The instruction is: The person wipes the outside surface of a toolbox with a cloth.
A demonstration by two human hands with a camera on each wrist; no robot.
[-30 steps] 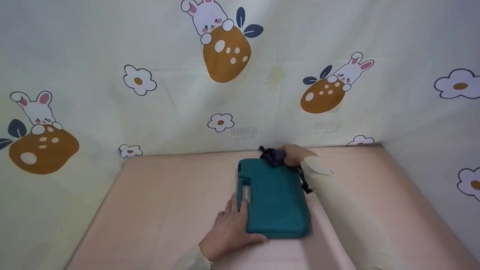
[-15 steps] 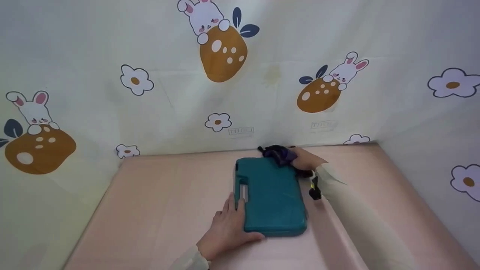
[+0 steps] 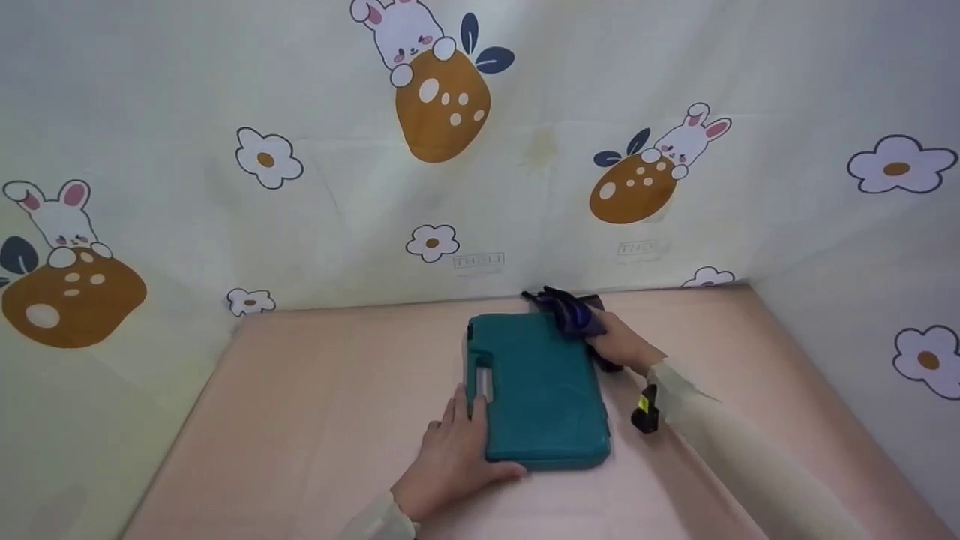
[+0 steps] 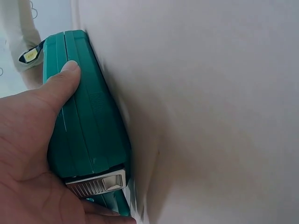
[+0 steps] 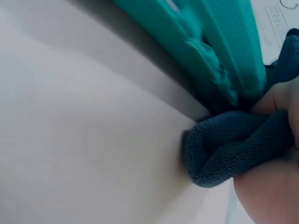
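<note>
A teal hard plastic case [image 3: 544, 390] lies flat on the pink-covered table, its handle slot on the left. My left hand [image 3: 446, 457] rests against its near left corner, fingers straight along the handle side and thumb along the near edge. A metal latch [image 4: 100, 183] shows beside the palm in the left wrist view. At the far right corner my right hand [image 3: 622, 341] grips a bunched dark navy cloth [image 3: 576, 315], which overlaps the case's top and edge. In the right wrist view the fuzzy cloth [image 5: 224, 149] is folded over beside the case's side seam.
Pale sheeting [image 3: 337, 210] printed with rabbits and flowers rises behind the table [image 3: 315, 405] and along both sides. A small black piece with a yellow mark [image 3: 645, 411] is at the right sleeve.
My right hand has moved with the cloth to the right and nearer, along the case's far right corner. The left hand keeps its place on the case. The whole view has shifted slightly.
</note>
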